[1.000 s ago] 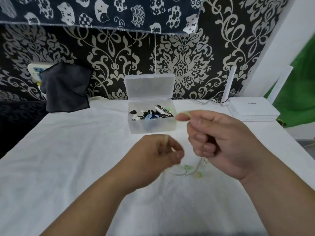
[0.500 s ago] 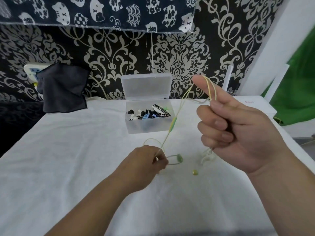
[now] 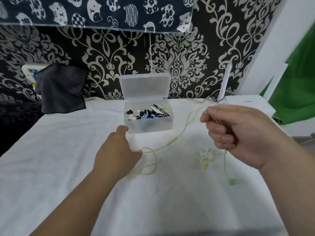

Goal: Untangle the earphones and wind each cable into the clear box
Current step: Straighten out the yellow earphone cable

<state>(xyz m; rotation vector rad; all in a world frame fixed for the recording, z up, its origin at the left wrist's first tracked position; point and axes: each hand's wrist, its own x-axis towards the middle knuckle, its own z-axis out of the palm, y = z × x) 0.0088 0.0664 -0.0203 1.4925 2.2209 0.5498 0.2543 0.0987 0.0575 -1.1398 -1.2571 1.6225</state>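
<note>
A thin yellow-green earphone cable (image 3: 172,142) stretches between my two hands above the white cloth. My left hand (image 3: 117,150) pinches it low, near a loose loop of the cable lying on the cloth. My right hand (image 3: 238,132) grips the other stretch in a curled fist, higher and to the right. A green earbud (image 3: 232,181) dangles below my right hand, and a second earbud (image 3: 205,166) lies near a white tangle (image 3: 207,155). The clear box (image 3: 148,124) stands open behind my hands, with several wound black, white and blue earphones inside.
A white cloth covers the table (image 3: 59,167). A dark grey cloth (image 3: 60,89) hangs at the back left over a wall socket. A white router (image 3: 247,103) with upright antennas sits at the back right, cables beside it. Patterned wall close behind.
My right hand dropped from its raised pose and curled into a fist round the cable. My left hand slid left and forward, drawing the cable out longer. One earbud now hangs under my right hand.
</note>
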